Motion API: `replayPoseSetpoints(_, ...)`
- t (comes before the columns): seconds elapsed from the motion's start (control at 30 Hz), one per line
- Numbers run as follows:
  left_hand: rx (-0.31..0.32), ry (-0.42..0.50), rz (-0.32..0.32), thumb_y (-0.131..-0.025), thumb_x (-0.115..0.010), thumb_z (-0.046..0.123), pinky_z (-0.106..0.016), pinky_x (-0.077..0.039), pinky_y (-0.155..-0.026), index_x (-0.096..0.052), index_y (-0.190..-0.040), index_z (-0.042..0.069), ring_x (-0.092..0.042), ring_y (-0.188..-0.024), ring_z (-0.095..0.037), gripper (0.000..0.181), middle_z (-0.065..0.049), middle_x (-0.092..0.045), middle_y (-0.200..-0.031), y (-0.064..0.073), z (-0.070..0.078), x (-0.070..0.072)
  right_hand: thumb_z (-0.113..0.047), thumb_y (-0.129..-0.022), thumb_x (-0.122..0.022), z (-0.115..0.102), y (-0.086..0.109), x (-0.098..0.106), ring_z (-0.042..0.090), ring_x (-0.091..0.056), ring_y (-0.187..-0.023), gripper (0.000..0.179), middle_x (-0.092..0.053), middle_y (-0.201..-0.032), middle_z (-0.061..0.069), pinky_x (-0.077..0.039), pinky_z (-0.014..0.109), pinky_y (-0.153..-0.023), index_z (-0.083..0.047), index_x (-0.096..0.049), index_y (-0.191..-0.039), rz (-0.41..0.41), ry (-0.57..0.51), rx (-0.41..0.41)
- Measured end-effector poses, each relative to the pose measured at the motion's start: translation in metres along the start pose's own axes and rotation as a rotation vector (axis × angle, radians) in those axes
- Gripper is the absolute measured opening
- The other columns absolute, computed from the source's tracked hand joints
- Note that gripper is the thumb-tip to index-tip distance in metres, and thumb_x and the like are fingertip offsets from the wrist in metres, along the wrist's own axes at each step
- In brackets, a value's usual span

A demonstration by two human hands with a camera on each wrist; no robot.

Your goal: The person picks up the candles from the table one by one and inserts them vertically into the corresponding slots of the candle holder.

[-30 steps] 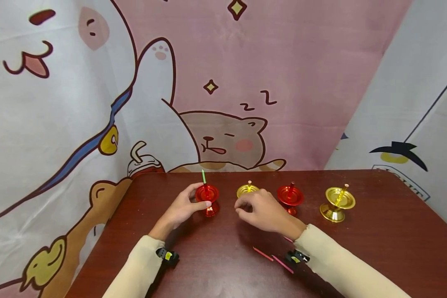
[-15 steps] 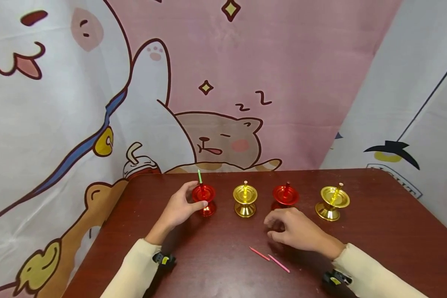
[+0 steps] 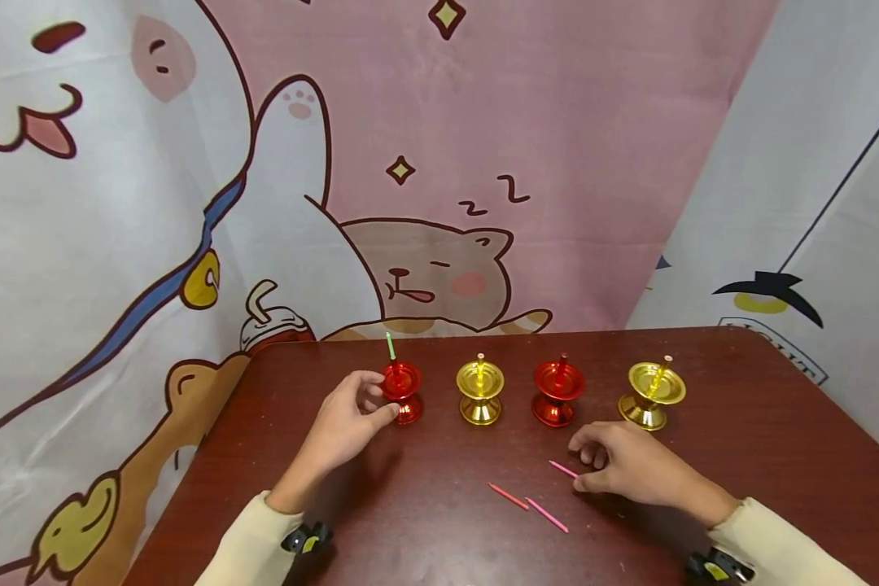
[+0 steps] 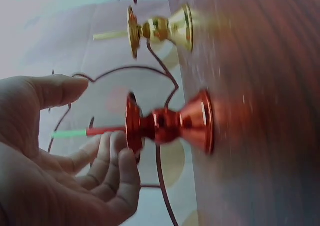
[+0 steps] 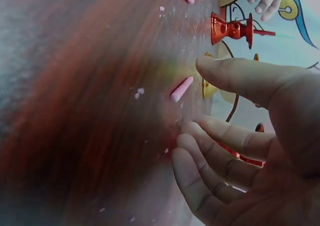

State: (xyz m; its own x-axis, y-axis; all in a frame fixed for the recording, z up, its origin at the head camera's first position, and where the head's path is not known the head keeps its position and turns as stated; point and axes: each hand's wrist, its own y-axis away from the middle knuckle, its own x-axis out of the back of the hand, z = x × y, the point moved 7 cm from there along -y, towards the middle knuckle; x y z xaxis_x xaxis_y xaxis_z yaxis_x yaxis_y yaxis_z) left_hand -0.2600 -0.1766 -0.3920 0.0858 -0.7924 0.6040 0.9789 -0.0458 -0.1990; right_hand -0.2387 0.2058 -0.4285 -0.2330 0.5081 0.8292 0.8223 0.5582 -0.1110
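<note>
At the left end of the row stands a red candle holder (image 3: 401,382) with a thin green candle (image 3: 391,346) upright in its centre tube. My left hand (image 3: 342,419) is beside it; in the left wrist view the thumb is apart from the holder, while the fingertips are by its dish rim. Whether they touch it I cannot tell. My right hand (image 3: 633,464) hovers low over the table around a small pink candle (image 5: 182,88), thumb and fingers spread apart. Near it lie a coral candle (image 3: 509,496) and another pink candle (image 3: 547,515).
A gold holder (image 3: 480,392), a second red holder (image 3: 558,393) and a second gold holder (image 3: 652,394) continue the row rightward, without candles in their tubes. Small pale crumbs (image 5: 139,92) dot the brown table (image 3: 439,545). A printed cloth (image 3: 571,163) hangs behind.
My right hand has moved right and toward the table's front, from the first gold holder to the loose pink candle. My left hand has drawn back slightly from the red holder.
</note>
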Motion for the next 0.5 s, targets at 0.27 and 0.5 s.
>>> replayPoseSetpoints(0.27, -0.062, 0.134, -0.143, -0.096, -0.085, 0.014, -0.042, -0.062, -0.088, -0.067, -0.139, 0.004, -0.075, -0.099, -0.024, 0.048, -0.008, -0.075, -0.121, 0.004, 0.025, -0.034, -0.022, -0.08, -0.1, 0.015, 0.011, -0.002, 0.006, -0.06, -0.078, 0.034, -0.065, -0.086, -0.009, -0.051, 0.026, -0.066, -0.011, -0.077, -0.103, -0.033, -0.145, -0.069)
replayPoseSetpoints(0.5, -0.082, 0.209, -0.245, -0.098, -0.08, 0.018, -0.06, -0.054, -0.108, -0.049, -0.159, -0.001, -0.065, -0.132, -0.047, 0.07, -0.023, -0.064, -0.147, -0.007, 0.035, -0.068, -0.021, -0.082, -0.098, 0.021, 0.013, -0.008, 0.004, -0.059, -0.077, 0.029, -0.065, -0.085, -0.006, -0.05, 0.025, -0.067, -0.013, -0.078, -0.101, -0.044, -0.241, -0.12)
